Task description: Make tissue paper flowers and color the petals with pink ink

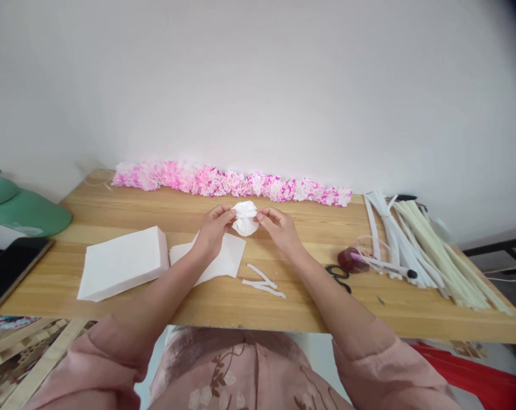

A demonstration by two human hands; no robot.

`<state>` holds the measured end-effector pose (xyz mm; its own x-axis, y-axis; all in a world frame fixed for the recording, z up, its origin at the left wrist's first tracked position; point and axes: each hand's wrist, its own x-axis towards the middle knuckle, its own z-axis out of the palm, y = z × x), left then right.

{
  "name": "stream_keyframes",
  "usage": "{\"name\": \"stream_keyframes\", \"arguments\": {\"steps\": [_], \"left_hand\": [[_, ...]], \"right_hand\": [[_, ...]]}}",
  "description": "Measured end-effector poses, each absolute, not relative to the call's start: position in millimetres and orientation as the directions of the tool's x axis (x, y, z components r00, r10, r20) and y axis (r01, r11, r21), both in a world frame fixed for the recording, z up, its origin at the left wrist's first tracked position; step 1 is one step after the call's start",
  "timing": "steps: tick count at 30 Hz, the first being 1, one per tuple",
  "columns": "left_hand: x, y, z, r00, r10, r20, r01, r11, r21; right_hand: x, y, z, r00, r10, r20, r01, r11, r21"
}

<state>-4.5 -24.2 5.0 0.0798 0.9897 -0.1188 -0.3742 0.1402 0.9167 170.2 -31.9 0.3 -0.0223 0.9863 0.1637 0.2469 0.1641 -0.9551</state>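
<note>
A white tissue paper flower [244,218] is held just above the wooden table [112,210], between both hands. My left hand [213,229] pinches its left side with closed fingers. My right hand [279,226] pinches its right side the same way. Under the hands lies a loose white tissue sheet [226,259]. A thick stack of white tissue [123,262] sits to the left of it. A few white paper strips [264,282] lie on the table in front of my right hand.
A row of pink-and-white paper flowers [230,182] runs along the wall. At the right lie black scissors [338,276], a dark red pot [347,259], a pen [386,266] and several long white and cream sticks [428,245]. A green cap [23,208] rests at the far left.
</note>
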Motion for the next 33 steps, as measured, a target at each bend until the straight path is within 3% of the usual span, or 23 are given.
{"name": "stream_keyframes", "arguments": {"steps": [10,17,20,26,33], "left_hand": [[4.5,-34.1,2.8,0.160,0.986,0.056,-0.087,-0.042,0.995],[0.7,-34.3,7.4,0.224,0.975,0.006,-0.111,0.019,0.994],[0.2,-35.2,8.7,0.239,0.971,-0.002,-0.111,0.029,0.993],[-0.4,-31.9,6.1,0.225,0.971,-0.079,-0.208,0.128,0.970],[-1.9,-28.2,3.1,0.228,0.971,-0.077,-0.233,0.131,0.963]], "right_hand": [[166.2,-36.2,5.2,0.040,0.977,0.209,0.338,0.184,-0.923],[166.6,-34.1,1.9,0.108,0.962,0.251,0.316,0.206,-0.926],[166.7,-35.9,3.4,0.124,0.948,0.292,0.391,0.224,-0.893],[169.0,-42.3,7.9,-0.035,0.891,0.452,0.667,0.358,-0.654],[169.7,-42.2,8.4,-0.273,0.726,0.631,0.774,0.555,-0.304]]}}
